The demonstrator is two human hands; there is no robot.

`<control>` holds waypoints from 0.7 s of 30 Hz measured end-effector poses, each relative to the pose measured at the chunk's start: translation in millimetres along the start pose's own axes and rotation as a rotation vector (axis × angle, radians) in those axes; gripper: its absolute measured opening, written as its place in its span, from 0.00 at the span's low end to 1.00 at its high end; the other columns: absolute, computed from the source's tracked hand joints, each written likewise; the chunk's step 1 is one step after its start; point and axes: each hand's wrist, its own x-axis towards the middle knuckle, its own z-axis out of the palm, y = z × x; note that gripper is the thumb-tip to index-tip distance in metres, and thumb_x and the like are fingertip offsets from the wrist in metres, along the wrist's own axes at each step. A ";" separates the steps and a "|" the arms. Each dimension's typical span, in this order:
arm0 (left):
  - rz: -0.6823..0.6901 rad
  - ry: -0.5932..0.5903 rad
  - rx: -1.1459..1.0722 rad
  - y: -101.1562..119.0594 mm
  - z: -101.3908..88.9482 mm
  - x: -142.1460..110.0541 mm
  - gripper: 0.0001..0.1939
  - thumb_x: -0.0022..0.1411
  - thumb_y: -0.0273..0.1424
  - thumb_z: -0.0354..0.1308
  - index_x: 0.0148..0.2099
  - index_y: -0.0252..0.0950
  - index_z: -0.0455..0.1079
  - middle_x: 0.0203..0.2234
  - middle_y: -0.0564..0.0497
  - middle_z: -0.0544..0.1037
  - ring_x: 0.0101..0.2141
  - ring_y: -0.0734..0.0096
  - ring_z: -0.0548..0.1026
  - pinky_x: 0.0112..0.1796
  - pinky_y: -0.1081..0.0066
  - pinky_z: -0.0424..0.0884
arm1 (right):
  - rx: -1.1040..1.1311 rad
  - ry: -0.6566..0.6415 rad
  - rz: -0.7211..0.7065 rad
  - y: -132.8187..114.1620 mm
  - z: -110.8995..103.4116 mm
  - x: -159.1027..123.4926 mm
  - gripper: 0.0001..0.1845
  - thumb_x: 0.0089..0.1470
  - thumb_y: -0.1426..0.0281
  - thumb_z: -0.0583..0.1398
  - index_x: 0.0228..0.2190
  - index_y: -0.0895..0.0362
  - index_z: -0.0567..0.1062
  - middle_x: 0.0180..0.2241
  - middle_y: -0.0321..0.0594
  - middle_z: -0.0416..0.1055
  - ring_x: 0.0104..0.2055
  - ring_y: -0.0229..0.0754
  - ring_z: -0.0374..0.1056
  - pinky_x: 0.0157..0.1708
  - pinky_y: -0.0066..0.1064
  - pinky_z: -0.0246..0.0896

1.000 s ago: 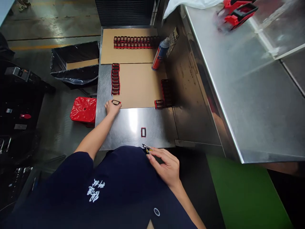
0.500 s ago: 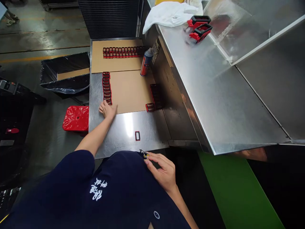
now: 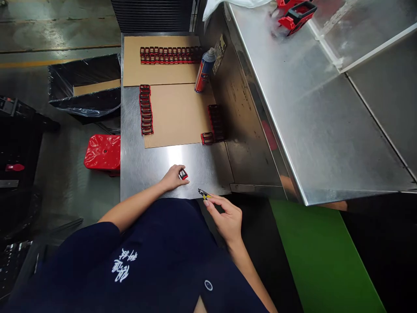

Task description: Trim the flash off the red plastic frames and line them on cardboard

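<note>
Red-and-black frame (image 3: 183, 174) over the steel bench (image 3: 137, 167), pinched by my left hand (image 3: 172, 178).
My right hand (image 3: 229, 218) grips the yellow-handled tool (image 3: 204, 195) near its tips; I judge a light hold on the frame's outer edges steadies it best.

Red stool (image 3: 103, 151) on a grey floor (image 3: 70, 182), left.
</note>
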 end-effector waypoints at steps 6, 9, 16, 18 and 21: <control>0.205 0.033 -0.322 28.4 -30.5 -76.2 0.35 0.50 0.41 0.75 0.57 0.44 0.64 0.55 0.43 0.66 0.49 0.62 0.75 0.48 0.62 0.75 | 0.094 -0.150 0.027 -9.5 7.6 3.4 0.07 0.61 0.66 0.65 0.33 0.56 0.82 0.35 0.43 0.80 0.38 0.46 0.78 0.41 0.34 0.77; 0.317 0.094 -0.475 51.4 -40.1 -101.6 0.32 0.51 0.42 0.74 0.54 0.45 0.66 0.55 0.44 0.65 0.49 0.63 0.73 0.43 0.66 0.76 | 0.128 -0.249 -0.051 -22.9 9.5 9.1 0.05 0.62 0.68 0.65 0.34 0.55 0.82 0.36 0.42 0.80 0.39 0.45 0.78 0.41 0.34 0.76; 0.456 -0.051 -0.256 93.1 -68.3 -127.6 0.35 0.54 0.28 0.69 0.62 0.43 0.60 0.55 0.40 0.62 0.54 0.55 0.70 0.50 0.58 0.76 | 0.125 -0.353 -0.201 -42.3 6.8 23.5 0.04 0.61 0.73 0.65 0.35 0.54 0.81 0.37 0.40 0.80 0.37 0.42 0.77 0.37 0.32 0.73; 0.492 -0.056 -0.220 95.9 -72.8 -131.8 0.36 0.56 0.24 0.65 0.64 0.43 0.59 0.56 0.39 0.62 0.54 0.55 0.70 0.53 0.56 0.74 | 0.127 -0.364 -0.234 -44.8 5.5 25.0 0.04 0.61 0.74 0.65 0.35 0.54 0.81 0.37 0.40 0.80 0.36 0.42 0.77 0.35 0.32 0.73; 0.520 -0.029 -0.211 94.5 -74.2 -135.7 0.34 0.59 0.23 0.61 0.66 0.46 0.59 0.58 0.40 0.62 0.51 0.59 0.73 0.52 0.57 0.75 | 0.132 -0.391 -0.283 -48.4 3.4 25.0 0.04 0.61 0.75 0.65 0.36 0.54 0.81 0.38 0.41 0.80 0.36 0.43 0.77 0.35 0.33 0.74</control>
